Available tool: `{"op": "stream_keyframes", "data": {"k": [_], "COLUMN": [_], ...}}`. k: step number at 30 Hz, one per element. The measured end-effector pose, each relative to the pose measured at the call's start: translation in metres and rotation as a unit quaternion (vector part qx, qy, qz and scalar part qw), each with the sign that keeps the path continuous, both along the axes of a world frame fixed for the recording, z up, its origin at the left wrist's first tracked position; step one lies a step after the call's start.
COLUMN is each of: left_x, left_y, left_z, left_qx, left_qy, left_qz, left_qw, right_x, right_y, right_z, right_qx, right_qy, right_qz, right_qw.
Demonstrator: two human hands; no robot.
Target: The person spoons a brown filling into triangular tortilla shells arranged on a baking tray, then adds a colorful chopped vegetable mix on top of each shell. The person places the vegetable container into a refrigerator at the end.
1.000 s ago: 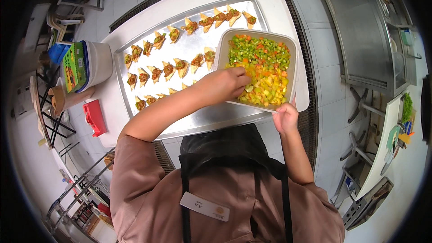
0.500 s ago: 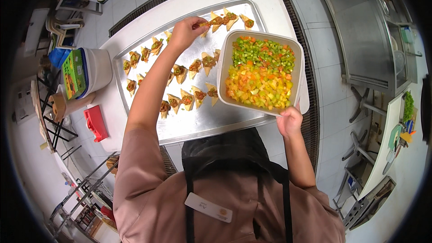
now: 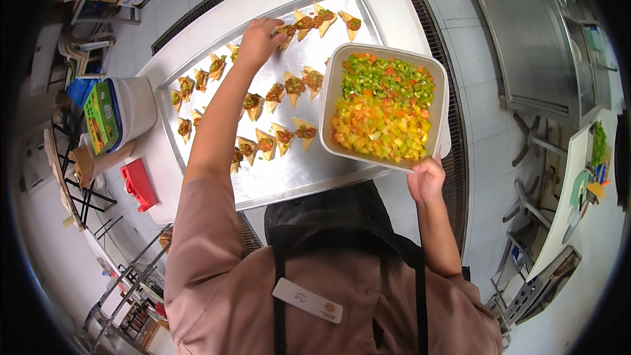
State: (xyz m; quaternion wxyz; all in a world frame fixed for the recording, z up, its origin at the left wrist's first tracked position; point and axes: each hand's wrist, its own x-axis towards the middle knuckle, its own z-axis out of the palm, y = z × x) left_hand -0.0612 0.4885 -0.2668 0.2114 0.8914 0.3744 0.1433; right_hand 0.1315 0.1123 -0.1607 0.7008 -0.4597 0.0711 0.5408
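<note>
A large metal tray (image 3: 289,177) holds rows of small triangular pastry pieces, such as one triangle (image 3: 265,144), topped with a reddish-brown mix and diced green bits. At the far row my left hand (image 3: 260,41) reaches over the tray, fingers drawn together at a topped triangle (image 3: 284,35). What they pinch, if anything, is hidden. My right hand (image 3: 427,179) grips the near right corner of a square off-white container (image 3: 325,115). It is tilted toward me above the tray's right side. Diced green pepper (image 3: 381,79) fills its far half, diced yellow and orange pepper (image 3: 381,128) its near half.
The tray rests on a white table (image 3: 154,66). At its left stand a white tub (image 3: 139,102), a green and yellow package (image 3: 102,117) and a red plastic object (image 3: 138,184). A steel counter (image 3: 519,39) lies to the right, past a floor grate (image 3: 453,213).
My left hand has moved left along the far row, from one topped triangle toward another. The container stays in my right hand, nearly still, while the whole view has shifted slightly.
</note>
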Motion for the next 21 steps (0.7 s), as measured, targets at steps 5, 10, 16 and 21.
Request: {"op": "stream_keyframes", "data": {"k": [5, 10, 16, 21], "left_x": [0.005, 0.036, 0.058, 0.056], "left_y": [-0.007, -0.075, -0.169, -0.166], "left_z": [0.018, 0.085, 0.148, 0.147], "left_qx": [0.041, -0.102, -0.147, -0.133], "left_qy": [0.105, -0.132, -0.062, -0.03], "left_qz": [-0.046, -0.103, -0.3, -0.331], "left_qw": [0.993, 0.981, 0.941, 0.934], "right_x": [0.0, 0.006, 0.006, 0.005], "right_y": [0.004, 0.007, 0.017, 0.017], "right_z": [-0.001, 0.002, 0.007, 0.011], "right_qx": [-0.004, 0.003, 0.021, -0.001], "right_qy": [-0.001, 0.007, 0.006, 0.005], "right_qz": [-0.012, -0.003, 0.008, 0.014], "right_qw": [1.0, 1.0, 1.0, 1.0]}}
